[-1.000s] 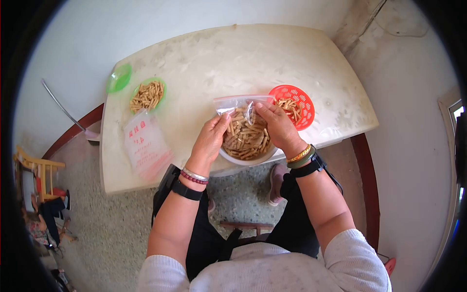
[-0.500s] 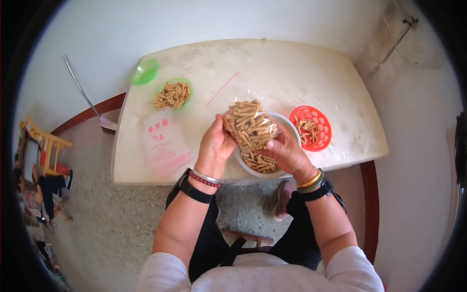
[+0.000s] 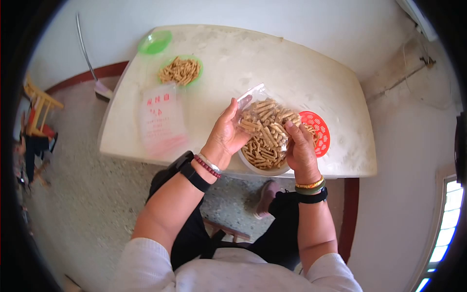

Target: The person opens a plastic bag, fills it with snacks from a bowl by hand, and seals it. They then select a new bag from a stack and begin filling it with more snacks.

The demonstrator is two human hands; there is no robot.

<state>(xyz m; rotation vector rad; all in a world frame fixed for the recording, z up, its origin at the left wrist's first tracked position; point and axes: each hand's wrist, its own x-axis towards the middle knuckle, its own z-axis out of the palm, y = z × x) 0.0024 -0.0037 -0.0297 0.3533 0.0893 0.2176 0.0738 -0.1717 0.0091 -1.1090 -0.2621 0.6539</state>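
A clear plastic bag (image 3: pixel 266 121) full of brown stick-shaped pieces is held up between my two hands, its top end tilted toward the upper left. My left hand (image 3: pixel 227 130) supports the bag's left side, thumb up along it. With thumb and fingers, my right hand (image 3: pixel 302 148) grips the bag's right side. Directly below the bag, a white bowl (image 3: pixel 266 171) holds more of the same sticks, partly hidden by the bag. A red perforated basket (image 3: pixel 321 134) with some sticks is just behind my right hand.
On the table (image 3: pixel 228 53), a green plate (image 3: pixel 200 65) of sticks and a green bowl (image 3: pixel 156 43) stand at the back left. Printed plastic bags (image 3: pixel 163 119) lie at the left. A broom (image 3: pixel 101 89) and a wooden chair (image 3: pixel 43 104) are beyond the table's left side.
The view has shifted and turned. The filled bag now leans over more to the right, with its clear top end showing at the upper left, and my right hand covers part of the basket.
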